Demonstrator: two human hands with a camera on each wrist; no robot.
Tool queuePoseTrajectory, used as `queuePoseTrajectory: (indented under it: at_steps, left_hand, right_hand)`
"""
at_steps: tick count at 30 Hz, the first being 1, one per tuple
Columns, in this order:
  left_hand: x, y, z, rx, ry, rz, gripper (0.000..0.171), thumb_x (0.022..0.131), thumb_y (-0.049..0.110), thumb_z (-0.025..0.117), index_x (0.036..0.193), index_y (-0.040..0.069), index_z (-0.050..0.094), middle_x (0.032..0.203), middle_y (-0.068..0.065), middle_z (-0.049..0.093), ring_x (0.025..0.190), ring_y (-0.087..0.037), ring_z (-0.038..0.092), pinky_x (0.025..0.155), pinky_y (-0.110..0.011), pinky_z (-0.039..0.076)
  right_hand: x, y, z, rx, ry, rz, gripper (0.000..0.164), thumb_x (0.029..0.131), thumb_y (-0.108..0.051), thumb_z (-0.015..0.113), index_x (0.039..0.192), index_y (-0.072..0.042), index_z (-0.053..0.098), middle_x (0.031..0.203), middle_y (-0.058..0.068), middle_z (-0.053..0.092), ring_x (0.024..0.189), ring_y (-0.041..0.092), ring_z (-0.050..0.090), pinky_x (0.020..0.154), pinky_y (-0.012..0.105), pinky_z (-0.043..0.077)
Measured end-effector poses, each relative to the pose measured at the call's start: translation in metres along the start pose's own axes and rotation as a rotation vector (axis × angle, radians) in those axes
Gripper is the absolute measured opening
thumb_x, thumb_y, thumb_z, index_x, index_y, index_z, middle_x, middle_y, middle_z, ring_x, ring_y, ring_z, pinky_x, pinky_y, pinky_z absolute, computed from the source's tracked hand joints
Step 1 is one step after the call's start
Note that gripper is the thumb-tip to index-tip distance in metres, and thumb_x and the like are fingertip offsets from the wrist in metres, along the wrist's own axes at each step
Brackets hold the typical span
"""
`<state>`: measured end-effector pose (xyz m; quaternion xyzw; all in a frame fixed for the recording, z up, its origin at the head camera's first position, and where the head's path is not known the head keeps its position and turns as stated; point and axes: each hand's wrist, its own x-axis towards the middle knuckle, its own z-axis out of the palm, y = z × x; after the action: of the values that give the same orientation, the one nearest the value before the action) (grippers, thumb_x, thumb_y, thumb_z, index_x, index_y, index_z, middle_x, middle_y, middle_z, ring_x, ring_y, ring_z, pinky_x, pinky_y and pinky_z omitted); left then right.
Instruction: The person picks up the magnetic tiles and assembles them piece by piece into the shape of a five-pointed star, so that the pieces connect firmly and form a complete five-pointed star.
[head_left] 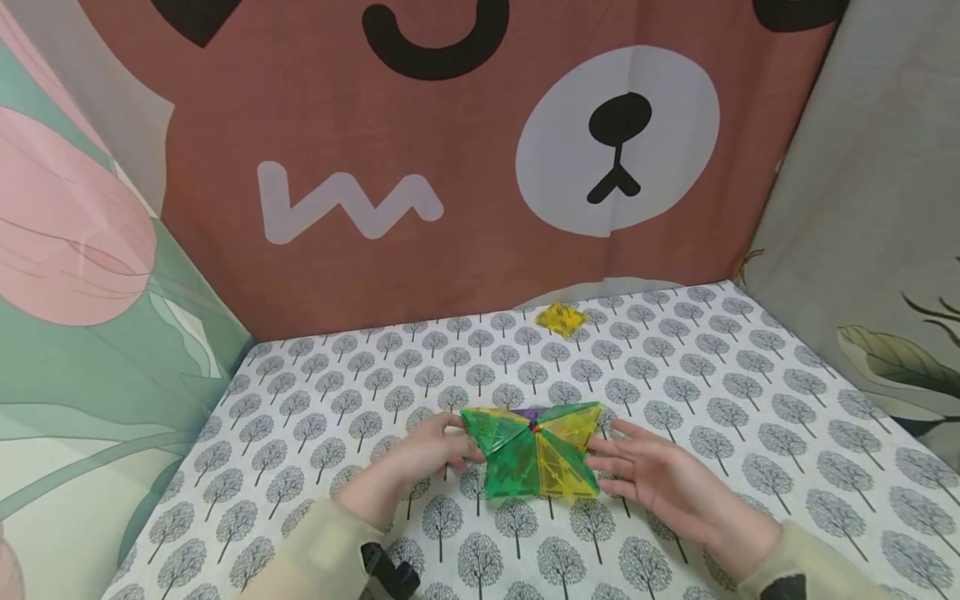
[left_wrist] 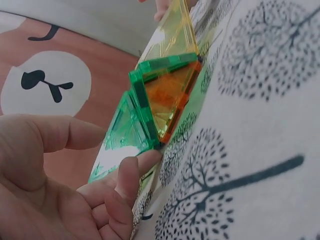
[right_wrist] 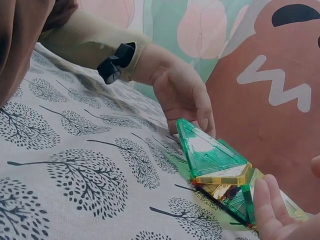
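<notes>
Several see-through magnetic tiles are joined in a winged shape (head_left: 536, 454) on the cloth, with green and yellow triangles around a middle point. Purple shows at its back edge, and an orange tile (left_wrist: 167, 97) sits beneath in the left wrist view. My left hand (head_left: 431, 450) is at the left green corner, its fingers spread around the edge of a green tile (left_wrist: 122, 140). Along the opposite side, my right hand (head_left: 660, 479) has its fingers extended against the right edge. In the right wrist view its fingertips (right_wrist: 270, 200) lie against the tiles.
Near the back edge of the tree-print cloth (head_left: 330, 400) lies a yellow tile piece (head_left: 561, 319). A bear-print fabric (head_left: 450, 275) hangs behind, and printed curtains stand at the left and right sides.
</notes>
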<state>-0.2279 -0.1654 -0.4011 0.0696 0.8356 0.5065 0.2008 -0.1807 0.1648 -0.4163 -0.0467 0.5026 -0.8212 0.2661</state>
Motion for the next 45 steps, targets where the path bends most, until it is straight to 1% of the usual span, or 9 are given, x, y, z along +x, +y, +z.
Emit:
queuePoseTrajectory:
  at_steps: [4, 8, 14, 18, 26, 30, 35, 38, 45]
  left_hand:
    - [-0.002, 0.001, 0.0, -0.027, 0.013, -0.018, 0.06, 0.083, 0.021, 0.071, 0.133, -0.002, 0.049, 0.094, -0.004, 0.07, 0.084, -0.022, 0.063, 0.07, -0.033, 0.048]
    - [0.002, -0.004, -0.004, -0.088, 0.025, -0.038, 0.062, 0.086, 0.02, 0.069, 0.136, -0.005, 0.044, 0.094, -0.008, 0.072, 0.084, -0.023, 0.065, 0.071, -0.033, 0.05]
    - [0.016, -0.014, -0.018, -0.358, 0.128, -0.063, 0.057, 0.1, 0.015, 0.047, 0.144, -0.015, 0.026, 0.116, -0.026, 0.065, 0.104, -0.034, 0.065, 0.086, -0.04, 0.056]
    - [0.031, -0.017, -0.033, -0.495, 0.178, -0.088, 0.058, 0.106, 0.021, 0.032, 0.15, -0.013, 0.016, 0.131, -0.032, 0.055, 0.116, -0.037, 0.06, 0.094, -0.04, 0.053]
    - [0.066, -0.024, -0.056, -0.644, 0.177, -0.117, 0.061, 0.107, 0.028, 0.029, 0.153, -0.009, 0.012, 0.132, -0.033, 0.053, 0.121, -0.041, 0.056, 0.097, -0.043, 0.051]
    - [0.072, -0.024, -0.059, -0.688, 0.159, -0.13, 0.062, 0.108, 0.033, 0.03, 0.153, -0.008, 0.014, 0.131, -0.033, 0.054, 0.12, -0.042, 0.056, 0.096, -0.043, 0.051]
    - [0.073, -0.021, -0.056, -0.699, 0.152, -0.123, 0.061, 0.108, 0.032, 0.029, 0.152, -0.008, 0.016, 0.129, -0.032, 0.056, 0.119, -0.041, 0.057, 0.094, -0.043, 0.052]
    - [0.073, -0.02, -0.055, -0.687, 0.152, -0.123, 0.06, 0.108, 0.032, 0.03, 0.152, -0.008, 0.017, 0.128, -0.031, 0.057, 0.118, -0.04, 0.058, 0.094, -0.042, 0.053]
    - [0.071, -0.023, -0.056, -0.633, 0.155, -0.127, 0.06, 0.108, 0.032, 0.03, 0.151, -0.009, 0.019, 0.128, -0.029, 0.058, 0.117, -0.038, 0.059, 0.095, -0.042, 0.052]
  right_hand:
    - [0.003, 0.0, -0.001, -0.007, 0.005, 0.004, 0.081, 0.104, -0.013, 0.043, 0.152, -0.004, -0.022, 0.158, 0.032, 0.006, 0.124, 0.028, 0.052, 0.105, 0.041, 0.042]
    - [0.008, -0.003, -0.008, -0.09, 0.028, 0.011, 0.081, 0.104, -0.016, 0.044, 0.151, 0.003, -0.02, 0.156, 0.034, 0.01, 0.126, 0.031, 0.051, 0.104, 0.042, 0.044]
    - [0.031, -0.025, -0.042, -0.195, 0.116, 0.02, 0.078, 0.106, -0.018, 0.04, 0.149, 0.006, -0.02, 0.154, 0.038, 0.011, 0.132, 0.043, 0.042, 0.106, 0.047, 0.041]
    - [0.056, -0.048, -0.07, -0.298, 0.084, 0.02, 0.072, 0.108, -0.019, 0.033, 0.15, 0.005, -0.019, 0.154, 0.038, 0.009, 0.136, 0.046, 0.034, 0.108, 0.049, 0.038]
    - [0.126, -0.089, -0.09, -0.507, 0.089, 0.058, 0.07, 0.107, -0.012, 0.036, 0.154, -0.001, -0.014, 0.158, 0.031, 0.004, 0.144, 0.045, 0.015, 0.116, 0.055, 0.021]
    - [0.158, -0.102, -0.096, -0.629, 0.128, 0.064, 0.072, 0.105, -0.011, 0.04, 0.156, -0.003, -0.011, 0.16, 0.029, -0.003, 0.146, 0.044, 0.01, 0.117, 0.053, 0.018]
    - [0.185, -0.11, -0.103, -0.662, 0.168, 0.064, 0.069, 0.105, -0.009, 0.035, 0.156, -0.005, -0.011, 0.161, 0.023, -0.008, 0.147, 0.042, 0.004, 0.118, 0.053, 0.014]
    - [0.194, -0.11, -0.097, -0.796, 0.17, 0.066, 0.069, 0.102, -0.003, 0.035, 0.157, -0.004, -0.007, 0.162, 0.024, -0.004, 0.146, 0.043, 0.004, 0.117, 0.056, 0.016]
    - [0.209, -0.104, -0.075, -1.427, 0.075, 0.069, 0.066, 0.09, 0.009, 0.028, 0.155, 0.001, 0.021, 0.158, 0.028, 0.016, 0.144, 0.047, 0.013, 0.115, 0.058, 0.018]
